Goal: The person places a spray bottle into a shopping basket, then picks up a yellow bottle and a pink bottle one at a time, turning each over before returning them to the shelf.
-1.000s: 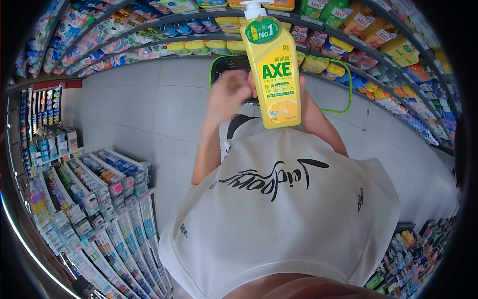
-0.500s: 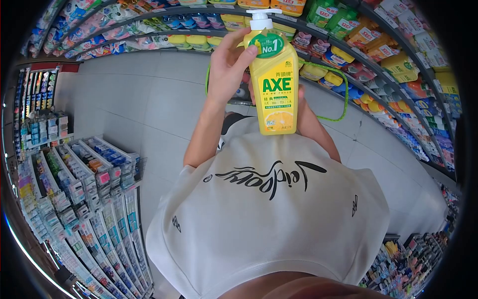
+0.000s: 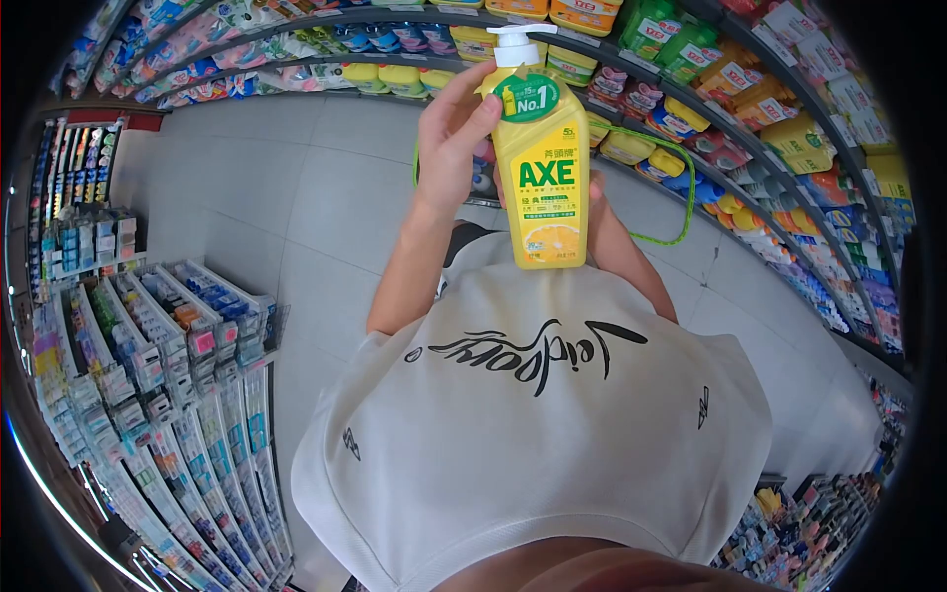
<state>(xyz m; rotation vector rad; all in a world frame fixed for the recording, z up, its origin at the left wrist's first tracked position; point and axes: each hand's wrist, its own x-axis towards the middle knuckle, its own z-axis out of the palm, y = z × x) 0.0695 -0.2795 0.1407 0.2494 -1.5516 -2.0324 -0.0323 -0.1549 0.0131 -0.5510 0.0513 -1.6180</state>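
A yellow AXE pump bottle [image 3: 541, 173] with a white pump head is upright in front of my chest, its label facing the camera. My left hand [image 3: 457, 133] grips it near the neck, thumb on the front beside the green No.1 sticker. Behind the bottle's lower half is my right hand [image 3: 598, 197], mostly hidden; a little of it shows at either side of the bottle, wrapped round the back.
Curved shelves [image 3: 631, 74] of bottles and packets run across the top and right. A green-edged basket [image 3: 688, 197] is partly visible behind the bottle. Racks [image 3: 168, 395] of small packaged goods stand at the left. Grey tiled floor [image 3: 266, 187] lies between.
The bottle's pump head sits slightly lower and further left, and the bottle leans a little more. Both hands keep their hold. The shelves have shifted slightly in view.
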